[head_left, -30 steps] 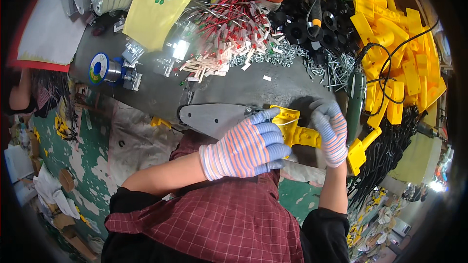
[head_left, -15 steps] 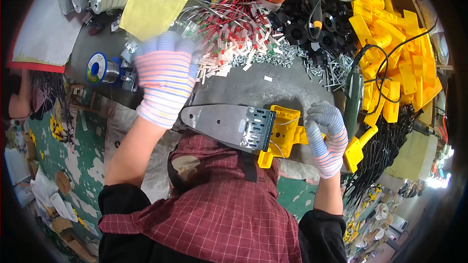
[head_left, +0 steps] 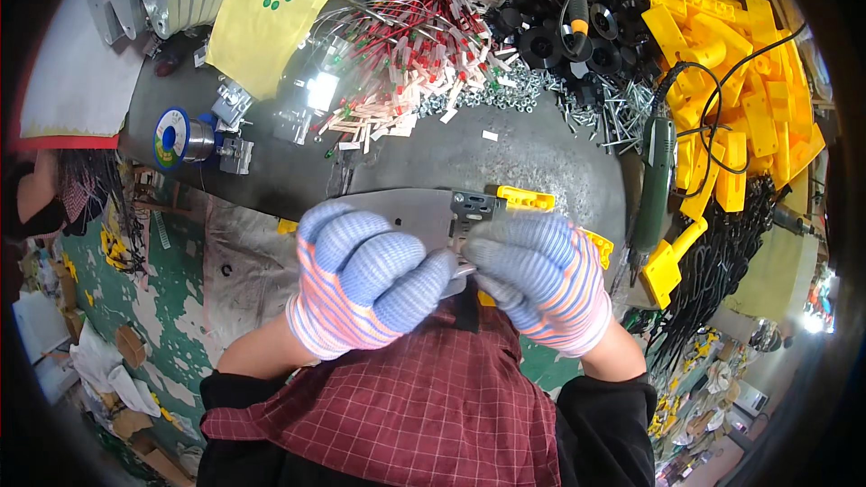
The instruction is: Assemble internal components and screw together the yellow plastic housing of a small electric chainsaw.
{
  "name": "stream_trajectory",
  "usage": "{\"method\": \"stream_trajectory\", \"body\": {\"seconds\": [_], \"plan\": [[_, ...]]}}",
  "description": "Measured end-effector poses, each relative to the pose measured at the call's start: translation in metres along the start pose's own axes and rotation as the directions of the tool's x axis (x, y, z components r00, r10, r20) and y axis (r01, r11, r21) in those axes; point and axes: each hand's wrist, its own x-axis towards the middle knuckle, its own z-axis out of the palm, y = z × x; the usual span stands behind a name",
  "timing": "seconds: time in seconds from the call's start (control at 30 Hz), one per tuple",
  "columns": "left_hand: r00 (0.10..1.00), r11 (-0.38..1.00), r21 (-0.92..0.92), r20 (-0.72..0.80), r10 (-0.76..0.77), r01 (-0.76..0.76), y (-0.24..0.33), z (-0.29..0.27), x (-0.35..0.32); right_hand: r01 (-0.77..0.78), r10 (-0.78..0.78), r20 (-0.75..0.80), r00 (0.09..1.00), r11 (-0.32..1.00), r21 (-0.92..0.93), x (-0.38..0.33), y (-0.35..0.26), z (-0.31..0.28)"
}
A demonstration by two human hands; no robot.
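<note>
Head cam: L hand (head_left: pixel 370 275) part-blocks plate (head_left: pixel 417 207), w/ screws (head_left: pixel 615 117) beyond.

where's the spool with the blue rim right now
In the head view, the spool is on the left side of the dark bench, just left of the small shiny metal pieces.

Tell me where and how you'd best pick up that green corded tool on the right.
Probably round the middle of the green corded tool, from its left: its body is long and slim, and yellow parts crowd its right.
</note>
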Motion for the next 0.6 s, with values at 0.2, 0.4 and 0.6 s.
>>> {"method": "stream_trajectory", "body": {"seconds": [0.2,0.4,0.6], "plan": [[0.978,0.974,-0.149,0.094,0.186,-0.171,-0.033,0.018,0.032,-0.436,0.393,0.188,0.9,0.796,0.42,-0.026,0.0,-0.013],[0.947,0.926,0.271,0.257,0.192,-0.261,-0.114,0.026,0.058,-0.491,0.644,-0.029,0.764,0.61,0.622,-0.053,0.005,-0.014],[0.887,0.946,0.102,0.39,0.246,-0.308,-0.14,0.034,0.073,-0.523,0.707,-0.083,0.702,0.591,0.614,-0.066,0.003,-0.019]]}}
